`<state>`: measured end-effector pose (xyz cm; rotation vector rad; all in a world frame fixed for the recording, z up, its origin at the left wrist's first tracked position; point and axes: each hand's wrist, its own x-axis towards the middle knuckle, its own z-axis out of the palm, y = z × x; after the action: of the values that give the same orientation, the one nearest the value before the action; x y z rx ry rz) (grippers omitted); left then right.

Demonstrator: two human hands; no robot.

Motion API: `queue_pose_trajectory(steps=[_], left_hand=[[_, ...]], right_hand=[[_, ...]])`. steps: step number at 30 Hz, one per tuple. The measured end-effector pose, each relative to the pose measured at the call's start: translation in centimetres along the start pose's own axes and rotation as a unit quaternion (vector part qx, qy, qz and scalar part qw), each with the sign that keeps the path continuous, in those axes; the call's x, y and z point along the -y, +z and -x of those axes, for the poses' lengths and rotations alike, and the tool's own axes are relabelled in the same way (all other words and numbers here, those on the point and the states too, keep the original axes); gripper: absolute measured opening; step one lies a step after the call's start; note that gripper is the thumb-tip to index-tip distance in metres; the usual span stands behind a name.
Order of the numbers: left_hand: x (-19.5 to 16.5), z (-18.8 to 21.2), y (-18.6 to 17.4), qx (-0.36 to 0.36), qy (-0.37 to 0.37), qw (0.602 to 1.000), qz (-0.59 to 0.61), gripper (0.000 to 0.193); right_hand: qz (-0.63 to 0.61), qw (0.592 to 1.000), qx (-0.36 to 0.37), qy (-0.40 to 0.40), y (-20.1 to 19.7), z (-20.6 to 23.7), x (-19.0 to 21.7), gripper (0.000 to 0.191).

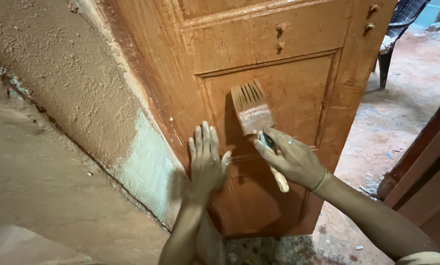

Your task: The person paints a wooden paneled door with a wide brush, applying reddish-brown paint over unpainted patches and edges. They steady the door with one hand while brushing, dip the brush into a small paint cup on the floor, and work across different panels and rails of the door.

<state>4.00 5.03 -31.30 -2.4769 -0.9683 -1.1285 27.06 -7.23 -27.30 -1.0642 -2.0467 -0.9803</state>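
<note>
My right hand (288, 158) grips the wooden handle of a wide flat paintbrush (252, 109). Its bristles point up and rest against the recessed panel of a brown wooden door (298, 88). My left hand (206, 159) lies flat against the door's lower left part, fingers spread and pointing up, holding nothing. A ring sits on a right finger and a green band circles the right wrist. The door's surface looks streaked with brown coating.
A rough plastered wall (58, 98) with a pale green patch meets the door's left edge. A dark plastic chair (396, 29) stands behind the door at the upper right. Another brown door panel (426, 176) stands at the right. The floor (391, 122) is dusty and speckled.
</note>
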Motion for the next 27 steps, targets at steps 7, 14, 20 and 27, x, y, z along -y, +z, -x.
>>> queue_pose_trajectory(steps=[7, 14, 20, 27], left_hand=[[0.7, -0.4, -0.1, 0.024, -0.004, 0.999, -0.025, 0.081], [1.9, 0.1, -0.3, -0.016, -0.027, 0.999, -0.008, 0.072], [2.0, 0.6, -1.0, -0.024, -0.046, 0.999, -0.006, 0.069], [2.5, 1.1, -1.5, -0.034, -0.069, 0.997, -0.019, 0.064]], right_hand=[[-0.112, 0.906, 0.399, 0.084, 0.8, 1.2, 3.2, 0.042], [-0.211, 0.933, 0.281, 0.074, 0.0, -0.7, 2.0, 0.051], [-0.037, 0.992, 0.108, -0.053, 2.3, -3.4, 1.3, 0.042], [-0.190, 0.942, 0.278, -0.004, 0.7, -2.2, 4.2, 0.053]])
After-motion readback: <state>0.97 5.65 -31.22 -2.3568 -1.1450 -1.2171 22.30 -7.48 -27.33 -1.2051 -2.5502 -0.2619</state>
